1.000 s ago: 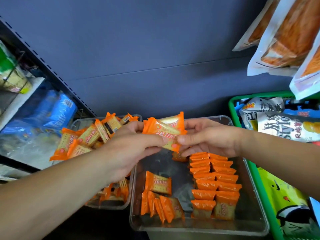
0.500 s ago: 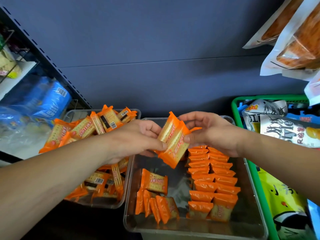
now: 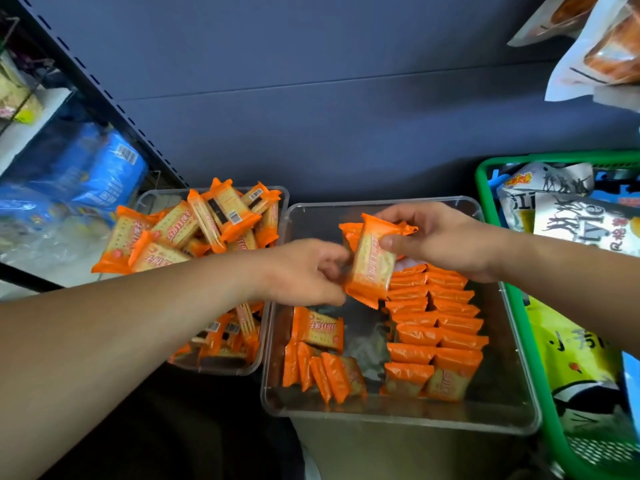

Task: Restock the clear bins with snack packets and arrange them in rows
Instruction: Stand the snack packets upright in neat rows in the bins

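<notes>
Now left hand and right hand pinch a small orange plastic cracker packet above the clear plastic bin. Likely light, slick, brittle inside; grip the edges.

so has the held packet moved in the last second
yes: the packet turned upright and shifted right over the clear bin, toward the rows

Ahead of you stands a dark blue-grey wall, crossed by one thin level seam. To your left a dark slotted upright slants across the view, and beyond it a shelf holds blue packs. On your right sits a green basket of printed bags, with pale bags hanging above it. The light is soft and even.
</notes>
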